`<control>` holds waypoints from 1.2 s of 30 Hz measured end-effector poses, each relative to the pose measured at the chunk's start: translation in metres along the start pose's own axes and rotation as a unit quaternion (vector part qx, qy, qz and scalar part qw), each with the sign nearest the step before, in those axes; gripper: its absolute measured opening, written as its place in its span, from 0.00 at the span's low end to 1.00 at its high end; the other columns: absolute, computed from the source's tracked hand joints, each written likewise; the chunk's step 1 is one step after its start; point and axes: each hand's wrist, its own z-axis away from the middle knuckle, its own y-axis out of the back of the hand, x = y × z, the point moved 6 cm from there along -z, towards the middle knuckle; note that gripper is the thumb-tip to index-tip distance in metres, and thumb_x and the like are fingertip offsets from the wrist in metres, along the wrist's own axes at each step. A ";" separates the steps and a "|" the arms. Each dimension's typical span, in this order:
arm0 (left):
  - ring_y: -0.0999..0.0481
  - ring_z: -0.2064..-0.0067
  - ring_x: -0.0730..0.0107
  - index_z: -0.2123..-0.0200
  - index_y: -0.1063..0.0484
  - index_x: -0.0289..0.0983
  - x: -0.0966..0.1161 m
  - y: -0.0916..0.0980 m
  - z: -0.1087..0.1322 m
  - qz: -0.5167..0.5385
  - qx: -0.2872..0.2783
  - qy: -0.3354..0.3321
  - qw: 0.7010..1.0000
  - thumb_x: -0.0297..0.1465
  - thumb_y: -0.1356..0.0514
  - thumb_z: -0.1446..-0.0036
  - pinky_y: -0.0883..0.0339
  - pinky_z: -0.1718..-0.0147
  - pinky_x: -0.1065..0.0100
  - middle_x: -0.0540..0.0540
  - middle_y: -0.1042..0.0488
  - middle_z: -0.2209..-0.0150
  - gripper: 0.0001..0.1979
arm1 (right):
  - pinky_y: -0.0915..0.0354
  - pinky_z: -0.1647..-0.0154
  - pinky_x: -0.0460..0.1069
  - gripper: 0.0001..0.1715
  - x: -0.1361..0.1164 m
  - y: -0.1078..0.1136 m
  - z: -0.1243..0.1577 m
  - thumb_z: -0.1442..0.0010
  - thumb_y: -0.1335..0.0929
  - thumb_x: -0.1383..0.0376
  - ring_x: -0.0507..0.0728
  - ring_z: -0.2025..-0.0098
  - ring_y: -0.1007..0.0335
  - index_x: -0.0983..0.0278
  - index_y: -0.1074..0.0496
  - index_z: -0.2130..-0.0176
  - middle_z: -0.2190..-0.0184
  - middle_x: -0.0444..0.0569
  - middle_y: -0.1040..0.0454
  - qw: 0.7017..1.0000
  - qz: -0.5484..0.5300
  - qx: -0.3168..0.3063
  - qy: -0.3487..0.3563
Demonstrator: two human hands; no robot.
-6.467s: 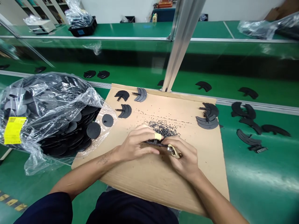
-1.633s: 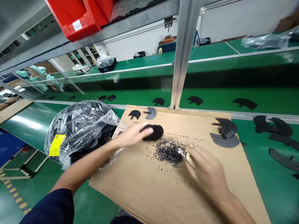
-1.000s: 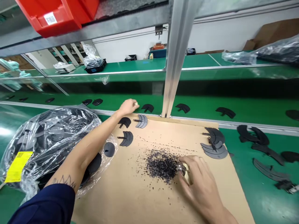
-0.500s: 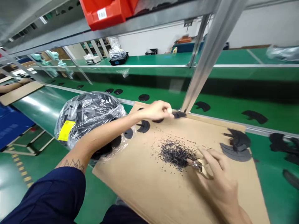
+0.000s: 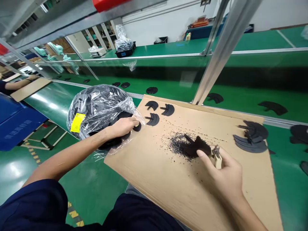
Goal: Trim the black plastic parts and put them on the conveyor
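Note:
My right hand [image 5: 226, 173] is closed around small nippers [image 5: 217, 157] with cream handles. Its thumb presses on a dark, fan-shaped plastic part [image 5: 196, 146], held over a heap of black granules [image 5: 178, 142] on the cardboard sheet [image 5: 149, 166]. At the mouth of a clear plastic bag [image 5: 106, 101] full of black parts, my left hand [image 5: 122, 126] has its fingers curled together. Their tips are on a rounded black plastic part [image 5: 137, 127], though the grip is partly hidden. Three black curved parts, one of them here [image 5: 167, 109], lie near the cardboard's far edge.
Stacked black parts [image 5: 251, 136] lie at the cardboard's right. More parts [image 5: 152, 90] are spread along the green surface behind. A slanted metal post [image 5: 216, 54] stands at the cardboard's back edge. Another person's arm [image 5: 21, 83] shows at far left.
My left hand has drawn back from the cardboard's far edge to the bag mouth. A black part now shows in my right hand with the nippers. The view has shifted slightly.

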 end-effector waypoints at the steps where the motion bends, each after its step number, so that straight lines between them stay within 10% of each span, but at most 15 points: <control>1: 0.24 0.60 0.57 0.67 0.28 0.37 -0.005 -0.002 0.003 0.002 0.002 0.006 1.000 0.23 0.48 0.43 0.31 0.60 0.62 0.41 0.25 0.62 0.09 | 0.48 0.78 0.47 0.26 0.003 0.000 0.000 0.38 0.29 0.53 0.50 0.79 0.54 0.60 0.45 0.76 0.80 0.38 0.50 1.000 -0.014 0.002 -0.025; 5: 0.24 0.63 0.63 0.60 0.28 0.39 0.009 0.000 0.015 0.176 0.063 -0.022 0.982 0.31 0.44 0.41 0.29 0.60 0.64 0.45 0.24 0.64 0.07 | 0.51 0.78 0.47 0.30 0.012 -0.002 0.002 0.42 0.28 0.48 0.49 0.78 0.58 0.59 0.47 0.77 0.80 0.37 0.52 0.995 -0.063 -0.006 -0.081; 9: 0.22 0.55 0.60 0.52 0.28 0.40 0.046 -0.004 0.014 0.529 0.126 -0.026 0.839 0.35 0.34 0.47 0.26 0.55 0.61 0.43 0.22 0.58 0.19 | 0.51 0.76 0.47 0.31 0.018 -0.007 0.004 0.44 0.27 0.46 0.49 0.77 0.56 0.60 0.46 0.77 0.80 0.37 0.51 0.987 -0.103 -0.022 -0.118; 13: 0.22 0.49 0.54 0.50 0.30 0.40 0.097 -0.028 -0.012 0.709 0.042 0.008 0.704 0.38 0.40 0.42 0.25 0.51 0.49 0.40 0.23 0.50 0.17 | 0.50 0.75 0.47 0.27 0.023 -0.008 0.005 0.44 0.27 0.49 0.50 0.75 0.54 0.60 0.44 0.76 0.79 0.38 0.49 0.981 -0.125 -0.020 -0.144; 18: 0.24 0.44 0.54 0.50 0.31 0.38 0.135 -0.050 -0.040 0.756 -0.037 0.057 0.651 0.48 0.56 0.32 0.22 0.54 0.51 0.36 0.27 0.44 0.24 | 0.49 0.74 0.47 0.24 0.033 -0.004 0.006 0.44 0.27 0.52 0.50 0.75 0.53 0.61 0.42 0.75 0.78 0.38 0.47 0.977 -0.134 -0.003 -0.167; 23: 0.20 0.59 0.63 0.57 0.28 0.36 0.138 -0.065 -0.039 0.727 0.024 0.023 0.686 0.38 0.31 0.47 0.22 0.60 0.61 0.41 0.20 0.57 0.18 | 0.42 0.71 0.48 0.21 0.037 -0.006 0.009 0.44 0.26 0.52 0.51 0.73 0.45 0.62 0.36 0.73 0.76 0.41 0.39 0.971 -0.141 -0.025 -0.191; 31: 0.27 0.66 0.72 0.50 0.24 0.40 0.147 -0.060 -0.017 0.525 0.146 -0.073 0.835 0.36 0.34 0.42 0.29 0.69 0.71 0.46 0.26 0.60 0.16 | 0.36 0.69 0.48 0.19 0.028 -0.022 0.015 0.43 0.27 0.51 0.53 0.70 0.38 0.64 0.26 0.65 0.72 0.46 0.29 0.959 -0.160 -0.122 -0.198; 36: 0.34 0.69 0.75 0.48 0.24 0.42 0.146 -0.053 -0.013 0.470 0.200 -0.098 0.854 0.33 0.35 0.40 0.32 0.70 0.71 0.48 0.30 0.63 0.17 | 0.41 0.75 0.46 0.17 0.026 -0.022 0.015 0.41 0.28 0.52 0.50 0.75 0.47 0.63 0.29 0.68 0.77 0.41 0.37 0.962 -0.144 -0.126 -0.193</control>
